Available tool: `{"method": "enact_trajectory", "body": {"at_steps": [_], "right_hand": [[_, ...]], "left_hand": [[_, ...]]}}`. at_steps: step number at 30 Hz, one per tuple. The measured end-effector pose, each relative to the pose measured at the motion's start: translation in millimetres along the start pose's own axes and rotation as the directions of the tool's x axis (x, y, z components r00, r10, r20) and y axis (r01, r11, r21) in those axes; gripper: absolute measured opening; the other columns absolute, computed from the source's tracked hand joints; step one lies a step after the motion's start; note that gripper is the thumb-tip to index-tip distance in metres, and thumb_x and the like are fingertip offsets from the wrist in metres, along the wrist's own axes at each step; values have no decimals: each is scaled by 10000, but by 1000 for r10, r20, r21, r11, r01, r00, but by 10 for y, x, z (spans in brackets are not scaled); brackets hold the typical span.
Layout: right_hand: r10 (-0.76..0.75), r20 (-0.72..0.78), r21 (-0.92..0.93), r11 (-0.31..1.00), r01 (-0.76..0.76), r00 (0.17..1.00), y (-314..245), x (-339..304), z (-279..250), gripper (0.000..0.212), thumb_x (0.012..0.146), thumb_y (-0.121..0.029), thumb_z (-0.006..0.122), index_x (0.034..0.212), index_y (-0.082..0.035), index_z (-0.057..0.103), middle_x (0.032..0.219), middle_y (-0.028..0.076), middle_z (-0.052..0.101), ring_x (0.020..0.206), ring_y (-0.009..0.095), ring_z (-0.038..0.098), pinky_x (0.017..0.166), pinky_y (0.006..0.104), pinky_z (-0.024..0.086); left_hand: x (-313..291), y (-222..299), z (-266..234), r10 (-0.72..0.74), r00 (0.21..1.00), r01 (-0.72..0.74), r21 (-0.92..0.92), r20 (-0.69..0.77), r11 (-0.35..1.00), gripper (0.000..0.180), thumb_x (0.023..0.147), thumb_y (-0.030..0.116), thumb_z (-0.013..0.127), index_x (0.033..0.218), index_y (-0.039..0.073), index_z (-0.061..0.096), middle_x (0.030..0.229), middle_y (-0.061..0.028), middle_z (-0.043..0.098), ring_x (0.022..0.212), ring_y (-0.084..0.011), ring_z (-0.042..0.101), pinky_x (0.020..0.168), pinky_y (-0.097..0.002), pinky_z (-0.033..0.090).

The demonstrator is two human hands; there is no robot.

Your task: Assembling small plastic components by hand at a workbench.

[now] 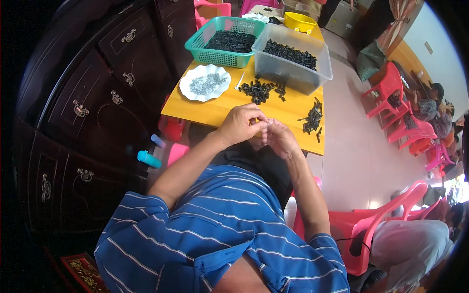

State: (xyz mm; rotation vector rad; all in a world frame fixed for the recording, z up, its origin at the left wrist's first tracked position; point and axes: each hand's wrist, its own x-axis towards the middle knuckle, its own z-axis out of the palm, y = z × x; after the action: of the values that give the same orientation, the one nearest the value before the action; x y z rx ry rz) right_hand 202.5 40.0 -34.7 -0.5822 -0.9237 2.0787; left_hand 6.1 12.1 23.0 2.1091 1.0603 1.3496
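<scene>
Desk (190, 110): yellow, wood-grained.
Bin (290, 80): translucent plastic, boxy, full of black pieces; blocks the way beyond the loose heap.
Basket (220, 58): green plastic lattice, beside the bin, also black-filled.
Plate (185, 88): white, wavy rim, tiny clear bits (207, 84) on it.
Hands: left hand (244, 121) and right hand (282, 138) meet at the desk's near edge, fingers curled; cannot tell what they pinch.
Loose heap (257, 91): stubby black pieces, just beyond the hands, axes mixed.
Right pile (312, 118): slimmer black pieces, near the right edge.
White stick (240, 81): points away, slightly right.
</scene>
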Motion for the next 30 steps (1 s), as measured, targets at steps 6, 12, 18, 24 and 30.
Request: {"method": "enact_trajectory", "body": {"at_steps": [6, 12, 18, 24, 30], "right_hand": [[-41, 84, -29, 999, 44, 996, 79, 22, -5, 199, 1071, -250, 508, 1078, -82, 615, 870, 12, 672, 745, 102, 643, 691, 230, 539], [-60, -150, -203, 979, 28, 987, 89, -6, 161, 213, 1075, -264, 498, 1079, -88, 617, 863, -4, 655, 748, 81, 618, 712, 227, 531], [-47, -99, -92, 995, 38, 994, 104, 14, 94, 224, 1070, -277, 508, 1082, -84, 620, 922, 15, 679, 805, 99, 647, 729, 241, 540], [-38, -107, 101, 994, 49, 994, -13, -18, 83, 237, 1052, -255, 544, 1154, -58, 628, 933, 19, 676, 796, 116, 649, 745, 260, 552], [-53, -88, 91, 994, 61, 995, -35, -26, 100, 256, 1035, -210, 562, 1216, -36, 614, 964, 19, 661, 806, 109, 633, 756, 252, 547]], "left_hand": [[-42, 58, 17, -112, 993, 108, 134, 21, 985, 134, 792, 136, 797, 826, 30, 722, 797, -91, 665, 699, -208, 654, 621, -318, 509], [-91, 94, 89, -114, 993, 119, 301, -34, 946, 184, 770, 209, 791, 803, 49, 705, 828, -121, 675, 787, -343, 671, 695, -434, 533], [-75, 37, 84, -47, 998, 59, 275, -51, 960, 145, 795, 160, 759, 840, 34, 704, 826, -126, 680, 731, -321, 673, 651, -407, 529], [-2, 31, -29, -107, 989, 116, 78, -106, 990, 102, 846, 66, 726, 881, -22, 691, 811, -106, 679, 616, -175, 618, 574, -303, 483], [-13, -14, 30, -81, 990, 88, 53, -118, 995, 72, 860, 36, 710, 890, -25, 686, 811, -100, 674, 617, -158, 608, 569, -293, 473]]}}
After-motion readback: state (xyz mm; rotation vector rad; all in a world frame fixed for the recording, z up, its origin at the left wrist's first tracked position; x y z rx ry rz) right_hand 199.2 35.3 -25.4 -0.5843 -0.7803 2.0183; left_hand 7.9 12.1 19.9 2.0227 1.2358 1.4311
